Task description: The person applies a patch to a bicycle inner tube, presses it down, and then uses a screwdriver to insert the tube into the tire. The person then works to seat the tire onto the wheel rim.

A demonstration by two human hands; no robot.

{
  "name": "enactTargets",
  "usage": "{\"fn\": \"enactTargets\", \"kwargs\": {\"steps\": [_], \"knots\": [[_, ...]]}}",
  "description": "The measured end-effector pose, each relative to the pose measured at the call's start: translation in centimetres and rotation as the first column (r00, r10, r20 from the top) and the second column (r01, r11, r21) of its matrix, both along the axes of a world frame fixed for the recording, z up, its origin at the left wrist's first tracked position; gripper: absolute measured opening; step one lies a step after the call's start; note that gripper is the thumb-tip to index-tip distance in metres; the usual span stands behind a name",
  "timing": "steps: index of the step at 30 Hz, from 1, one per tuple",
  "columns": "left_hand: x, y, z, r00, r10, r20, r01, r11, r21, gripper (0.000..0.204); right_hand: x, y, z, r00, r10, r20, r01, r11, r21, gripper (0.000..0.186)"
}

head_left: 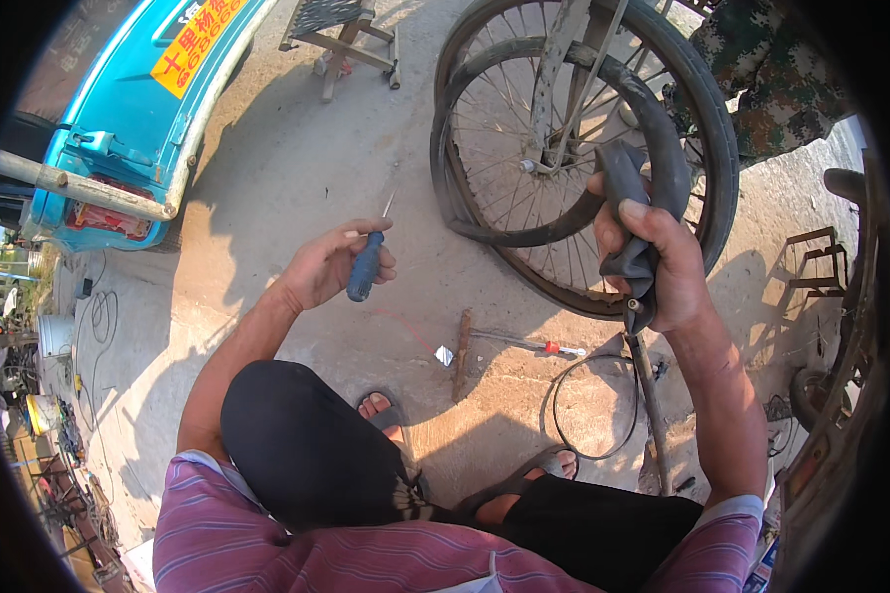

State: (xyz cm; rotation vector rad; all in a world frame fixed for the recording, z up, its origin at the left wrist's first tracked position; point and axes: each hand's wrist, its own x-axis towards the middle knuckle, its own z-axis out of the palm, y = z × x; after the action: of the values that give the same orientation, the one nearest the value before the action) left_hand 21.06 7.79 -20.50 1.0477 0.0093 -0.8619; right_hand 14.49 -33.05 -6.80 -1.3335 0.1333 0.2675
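My left hand (324, 265) is closed round the dark blue handle of a screwdriver (364, 269), its thin metal shaft pointing up and away from me. A small pale stick, perhaps a cigarette, pokes out between those fingers. On the right, my right hand (663, 247) grips a bunched part of a black inner tube (625, 178), thumb on top. A small valve stem shows just below that grip. The rest of the tube loops across the spoked wheel (509, 128), whose tyre (724, 198) surrounds the rim and whose fork comes down from the top.
A blue vehicle (119, 109) with a pale pipe frame stands at the upper left, a folding stool (341, 40) beside it. On the ground lie a stick (462, 354), a red-ended tool (562, 348) and a black cable loop (556, 400). Camouflage clothing (771, 79) shows at upper right.
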Motion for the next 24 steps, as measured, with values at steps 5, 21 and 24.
{"fn": "enactTargets", "kwargs": {"steps": [5,21,24], "knots": [[0.2,-5.9,13.1,0.906,-0.080,0.416,0.085,0.996,0.008,0.078,2.0,-1.0,2.9,0.992,0.015,0.125,-0.042,0.976,0.215,0.047],[-6.1,-14.7,15.2,0.910,-0.414,0.000,0.409,0.899,0.159,0.050,5.9,-1.3,6.4,0.984,0.007,0.178,-0.098,0.858,0.505,0.034],[-8.5,-15.5,14.8,0.801,-0.592,0.085,0.573,0.800,0.177,0.051,6.1,-1.3,6.4,0.984,-0.012,0.177,-0.078,0.866,0.493,0.034]]}}
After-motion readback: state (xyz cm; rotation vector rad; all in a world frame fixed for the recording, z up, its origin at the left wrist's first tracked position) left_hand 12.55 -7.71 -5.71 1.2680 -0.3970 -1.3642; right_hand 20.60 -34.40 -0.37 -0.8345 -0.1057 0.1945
